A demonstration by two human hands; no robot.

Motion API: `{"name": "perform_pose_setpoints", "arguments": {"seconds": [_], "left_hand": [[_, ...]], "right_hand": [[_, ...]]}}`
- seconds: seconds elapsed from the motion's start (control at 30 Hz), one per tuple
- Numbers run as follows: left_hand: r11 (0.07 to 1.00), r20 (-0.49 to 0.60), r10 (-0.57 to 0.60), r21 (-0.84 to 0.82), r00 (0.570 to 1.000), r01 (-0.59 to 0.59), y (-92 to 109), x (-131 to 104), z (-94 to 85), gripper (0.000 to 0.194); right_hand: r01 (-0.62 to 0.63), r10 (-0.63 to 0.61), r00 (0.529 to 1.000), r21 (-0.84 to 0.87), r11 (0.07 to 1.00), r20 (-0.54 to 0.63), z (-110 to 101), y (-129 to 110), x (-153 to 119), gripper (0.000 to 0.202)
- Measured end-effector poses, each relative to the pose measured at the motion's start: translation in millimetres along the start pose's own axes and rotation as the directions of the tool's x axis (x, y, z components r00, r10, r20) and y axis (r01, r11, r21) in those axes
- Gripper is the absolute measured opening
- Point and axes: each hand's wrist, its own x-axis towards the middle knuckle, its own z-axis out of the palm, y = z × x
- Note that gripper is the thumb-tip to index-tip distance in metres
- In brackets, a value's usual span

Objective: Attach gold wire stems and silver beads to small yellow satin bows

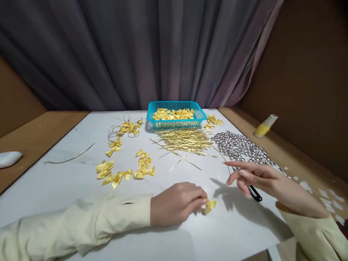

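My left hand (180,204) is closed in a pinch on a small yellow satin bow (210,206), low over the front of the white table; part of the bow is hidden by my fingers. To its right, my right hand (259,181) hovers with fingers stretched and apart, casting a shadow on the tabletop. Beneath it lies a black-handled tool (255,193), mostly covered, so its kind cannot be made out. Several loose yellow bows (115,177) are spread left of centre. Gold twist ties (187,140) form a pile beyond my hands.
A blue plastic basket (177,125) of yellow bows stands at the back. Silver beads (239,146) are heaped at right. Bows with wire loops (128,127) lie back left. One bent tie (70,159), a white device (5,159) and a yellow-and-white tube (265,126) flank the sides.
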Motion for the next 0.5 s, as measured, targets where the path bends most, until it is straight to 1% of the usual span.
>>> {"name": "perform_pose_setpoints", "arguments": {"seconds": [0.03, 0.1, 0.17, 0.2, 0.27, 0.37, 0.43, 0.47, 0.5], "left_hand": [[0.994, 0.042, 0.083, 0.071, 0.996, -0.086, 4, 9, 3.2, 0.018], [0.957, 0.117, 0.190, 0.198, 0.975, -0.210, 12, 28, 10.4, 0.015], [0.906, 0.178, 0.253, 0.301, 0.951, -0.297, 20, 48, 19.1, 0.013], [0.884, 0.193, 0.268, 0.339, 0.944, -0.320, 24, 58, 24.1, 0.013], [0.861, 0.201, 0.278, 0.382, 0.939, -0.337, 30, 77, 35.1, 0.013], [0.865, 0.184, 0.275, 0.382, 0.944, -0.326, 30, 101, 51.4, 0.012], [0.882, 0.159, 0.252, 0.368, 0.954, -0.295, 26, 114, 59.7, 0.011], [0.894, 0.144, 0.238, 0.354, 0.961, -0.274, 24, 119, 62.9, 0.012], [0.906, 0.130, 0.220, 0.341, 0.967, -0.252, 21, 124, 65.4, 0.015]], "right_hand": [[-0.006, 0.011, 0.997, 0.058, 0.998, -0.080, -3, 7, -7, 0.041], [-0.004, 0.036, 0.977, 0.155, 0.988, -0.208, -10, 21, -22, 0.032], [-0.021, 0.079, 0.945, 0.182, 0.983, -0.318, -20, 36, -33, 0.027], [-0.013, 0.081, 0.927, 0.186, 0.983, -0.365, -25, 43, -38, 0.026], [-0.045, 0.109, 0.912, 0.166, 0.985, -0.396, -35, 56, -43, 0.027], [-0.116, 0.170, 0.834, 0.134, 0.984, -0.525, -50, 74, -42, 0.038], [-0.164, 0.183, 0.777, 0.088, 0.983, -0.602, -61, 84, -35, 0.044], [-0.183, 0.181, 0.761, 0.061, 0.981, -0.623, -66, 89, -31, 0.047], [-0.177, 0.150, 0.775, 0.018, 0.984, -0.614, -71, 93, -27, 0.049]]}}
